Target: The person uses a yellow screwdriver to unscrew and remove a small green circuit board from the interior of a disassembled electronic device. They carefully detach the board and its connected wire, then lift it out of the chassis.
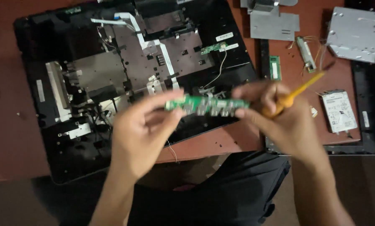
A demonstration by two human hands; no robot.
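The left hand [139,134] and right hand [279,119] pinch the 2 ends of a green circuit board [206,105] above the tabletop's [11,138] near edge; the right also grips an orange screwdriver [294,94]. Beneath lies an opened black laptop chassis [124,75].

blur: both hands, left hand [139,134] and right hand [281,119], were motion-smeared | green circuit board [206,104]: 2 ends hidden under fingertips, components too soft to tell | yellow screwdriver [298,90]: handle part-hidden in right hand, tip unclear | metal drive casing [357,33]: cut by frame's right edge
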